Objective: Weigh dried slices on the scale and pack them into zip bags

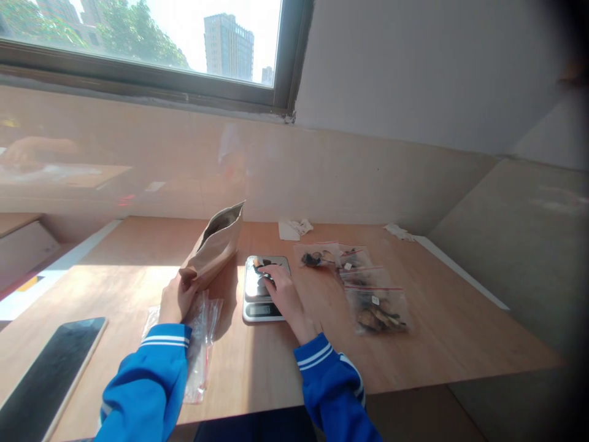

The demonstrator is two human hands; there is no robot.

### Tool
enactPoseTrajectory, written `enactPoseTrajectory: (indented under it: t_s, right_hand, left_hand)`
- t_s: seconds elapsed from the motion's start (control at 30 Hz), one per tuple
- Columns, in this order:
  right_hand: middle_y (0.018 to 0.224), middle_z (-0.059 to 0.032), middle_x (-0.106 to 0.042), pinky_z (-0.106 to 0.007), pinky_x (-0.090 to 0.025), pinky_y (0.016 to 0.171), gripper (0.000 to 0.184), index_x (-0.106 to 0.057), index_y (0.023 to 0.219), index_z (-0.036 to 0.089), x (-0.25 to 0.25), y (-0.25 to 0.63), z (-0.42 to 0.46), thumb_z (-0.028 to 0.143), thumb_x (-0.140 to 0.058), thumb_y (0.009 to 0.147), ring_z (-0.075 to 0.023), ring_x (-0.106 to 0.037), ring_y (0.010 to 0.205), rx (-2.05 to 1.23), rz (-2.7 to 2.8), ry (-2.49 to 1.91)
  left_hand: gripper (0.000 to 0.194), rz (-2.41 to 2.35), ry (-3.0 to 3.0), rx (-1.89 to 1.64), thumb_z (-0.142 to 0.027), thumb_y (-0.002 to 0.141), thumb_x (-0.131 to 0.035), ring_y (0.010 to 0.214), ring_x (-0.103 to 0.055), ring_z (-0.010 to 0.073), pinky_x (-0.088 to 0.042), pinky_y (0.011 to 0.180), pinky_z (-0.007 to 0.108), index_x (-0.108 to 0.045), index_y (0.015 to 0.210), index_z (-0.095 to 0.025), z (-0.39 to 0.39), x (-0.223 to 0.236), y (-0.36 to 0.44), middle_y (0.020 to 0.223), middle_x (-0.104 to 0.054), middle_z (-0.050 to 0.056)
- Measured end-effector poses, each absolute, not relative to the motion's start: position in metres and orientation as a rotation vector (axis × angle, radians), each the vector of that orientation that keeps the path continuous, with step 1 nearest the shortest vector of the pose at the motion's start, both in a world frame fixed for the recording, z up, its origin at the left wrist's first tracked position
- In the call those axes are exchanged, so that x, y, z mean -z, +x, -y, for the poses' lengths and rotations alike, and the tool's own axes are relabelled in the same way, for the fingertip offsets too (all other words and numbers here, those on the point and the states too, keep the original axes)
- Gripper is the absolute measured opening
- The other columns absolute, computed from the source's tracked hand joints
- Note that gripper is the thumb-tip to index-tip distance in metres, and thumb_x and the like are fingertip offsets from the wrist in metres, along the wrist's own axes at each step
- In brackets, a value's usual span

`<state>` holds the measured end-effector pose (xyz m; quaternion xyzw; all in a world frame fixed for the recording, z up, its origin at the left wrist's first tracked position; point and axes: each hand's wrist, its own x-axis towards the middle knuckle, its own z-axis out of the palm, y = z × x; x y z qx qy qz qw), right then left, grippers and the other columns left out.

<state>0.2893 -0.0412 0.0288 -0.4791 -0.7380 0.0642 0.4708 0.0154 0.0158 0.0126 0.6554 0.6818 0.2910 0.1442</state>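
My left hand (pixel 178 298) grips the bottom of a brown paper pouch (pixel 215 244), which tilts up and to the right with its mouth open. My right hand (pixel 281 290) rests over a small silver kitchen scale (pixel 261 307), its fingers curled on dark pieces (pixel 260 265) lying on the scale's plate. What exactly the fingers pinch is too small to name. Both of my sleeves are blue with white stripes.
Several clear zip bags with dark dried pieces (pixel 373 307) lie right of the scale. Empty clear bags (pixel 202 344) lie under my left forearm. A dark phone or tablet (pixel 43 374) sits at the table's front left. Crumpled paper (pixel 294 228) lies by the wall.
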Motion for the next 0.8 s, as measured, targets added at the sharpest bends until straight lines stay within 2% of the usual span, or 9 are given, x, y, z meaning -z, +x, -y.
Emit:
enactPoseTrajectory:
  t_s: [0.17,0.33,0.53,0.8]
  right_hand:
    - [0.107,-0.0071,-0.064,-0.036,-0.048,0.093,0.023,-0.061,0.11,0.022,-0.025,0.301,0.042,0.019,-0.048,0.091,-0.0198,-0.058,0.105,-0.204,1.67,-1.112]
    - [0.102,-0.0088,-0.065,-0.036,-0.047,0.089,0.027,-0.062,0.104,0.019,-0.012,0.322,0.038,0.02,-0.037,0.094,-0.0204,-0.059,0.099,-0.172,1.433,-1.252]
    - [0.099,-0.0093,-0.068,-0.036,-0.048,0.086,0.026,-0.064,0.101,0.018,0.002,0.333,0.033,0.02,-0.041,0.09,-0.021,-0.061,0.095,-0.21,1.416,-1.333]
    - [0.111,-0.0079,-0.069,-0.036,-0.049,0.091,0.033,-0.064,0.114,0.021,0.006,0.333,0.031,0.019,-0.042,0.09,-0.02,-0.063,0.1,-0.226,1.504,-1.245]
  left_hand:
    - [0.047,-2.019,1.87,-0.825,-0.051,0.083,-0.045,0.088,-0.063,0.0299,-0.047,0.077,0.037,-0.06,0.103,-0.012,-0.014,-0.017,0.019,0.098,-0.067,0.014]
    - [0.048,-2.019,1.861,-0.821,-0.054,0.083,-0.044,0.084,-0.063,0.0274,-0.047,0.074,0.035,-0.06,0.101,-0.013,-0.011,-0.022,0.023,0.093,-0.068,0.013]
    - [0.05,-2.023,1.854,-0.817,-0.054,0.083,-0.044,0.084,-0.062,0.0299,-0.046,0.073,0.038,-0.06,0.104,-0.012,-0.012,-0.02,0.021,0.094,-0.067,0.015]
    - [0.043,-1.989,1.854,-0.838,-0.052,0.082,-0.044,0.086,-0.063,0.0317,-0.046,0.075,0.039,-0.059,0.1,-0.016,-0.012,-0.021,0.021,0.095,-0.068,0.015]
